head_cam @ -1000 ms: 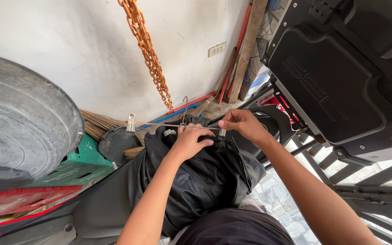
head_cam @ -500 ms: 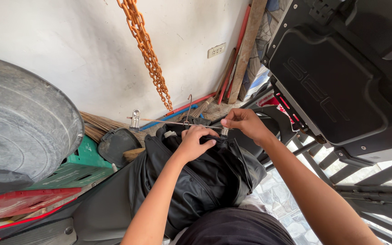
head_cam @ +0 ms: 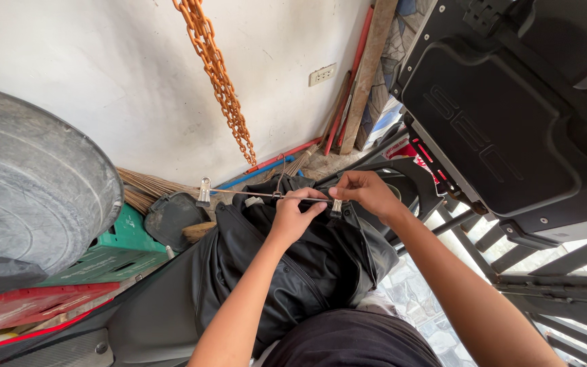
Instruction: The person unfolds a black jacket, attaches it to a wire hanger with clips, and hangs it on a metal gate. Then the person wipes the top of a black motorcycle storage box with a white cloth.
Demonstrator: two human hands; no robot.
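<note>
Hanger [head_cam: 266,196] hook hidden behind jacket [head_cam: 307,265]

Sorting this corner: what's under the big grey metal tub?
Under the grey tub sit a green crate and red panels; whatever lies further beneath is covered.

Single head view, steeply downward, close over hands
</note>
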